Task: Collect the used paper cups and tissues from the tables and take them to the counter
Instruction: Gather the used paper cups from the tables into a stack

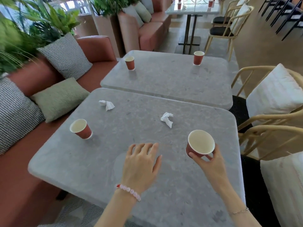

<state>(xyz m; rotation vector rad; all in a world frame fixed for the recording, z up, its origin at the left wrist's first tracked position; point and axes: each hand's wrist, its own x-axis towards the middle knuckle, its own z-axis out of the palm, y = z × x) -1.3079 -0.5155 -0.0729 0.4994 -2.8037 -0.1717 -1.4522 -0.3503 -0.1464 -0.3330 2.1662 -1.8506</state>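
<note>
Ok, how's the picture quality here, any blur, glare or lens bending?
Head view: plants at the left edge are smeared; the near table bows at its edges from the wide lens; the held cup and tissues are sharp; light is soft, shadows faint.

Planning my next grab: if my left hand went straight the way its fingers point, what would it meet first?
Probably the crumpled tissue, ahead and slightly right of the left hand, with only bare table between. It could narrowly pass its left side.
</note>
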